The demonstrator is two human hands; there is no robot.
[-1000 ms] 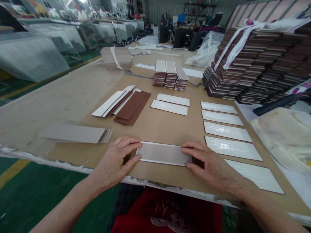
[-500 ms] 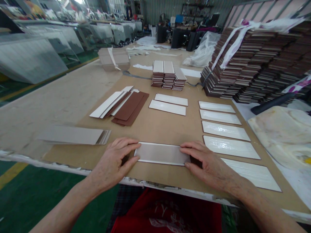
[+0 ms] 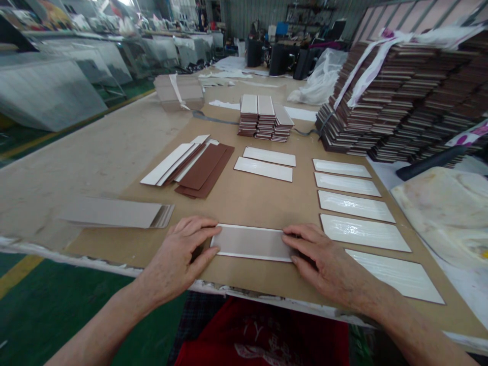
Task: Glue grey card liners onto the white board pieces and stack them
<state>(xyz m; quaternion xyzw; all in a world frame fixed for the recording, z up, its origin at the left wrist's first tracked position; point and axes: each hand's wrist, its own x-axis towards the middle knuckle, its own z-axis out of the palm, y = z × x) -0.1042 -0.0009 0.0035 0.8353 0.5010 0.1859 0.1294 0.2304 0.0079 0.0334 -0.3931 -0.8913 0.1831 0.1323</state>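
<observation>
Looking down over a broad, pale surface (image 3: 76, 162), extending well into the background. Showing a brown sheet (image 3: 267, 203) covering much of its right part. Carrying, at the far right, a tall stack of boards (image 3: 412, 96), alternating in dark brown and pale layers. Displaying along the right side of the sheet a row of five white panels (image 3: 356, 206), lying flat, apart from one another and shining on top; partly hiding the nearest behind the right forearm. Including, right of this row, a cream-coloured, stained object (image 3: 438, 213). Presenting, left of centre, a fanned pile of brown and white strips (image 3: 186, 168), overlapping at a slant. Showing, farther back, three short stacks (image 3: 265, 124), standing side by side. Including, at the left, a pile of grey strips (image 3: 114, 211), fanning slightly at the right end. Setting a pair of white panels (image 3: 263, 169) between the fanned pile and the row of five. Resting the left hand (image 3: 186, 249) and the right hand (image 3: 328, 259) at opposite ends of a grey-faced panel (image 3: 251, 243), lying flat near the front edge and showing white borders. Pinching both ends lightly between thumbs at the near edge and fingers (image 3: 208, 222) at the far edge.
</observation>
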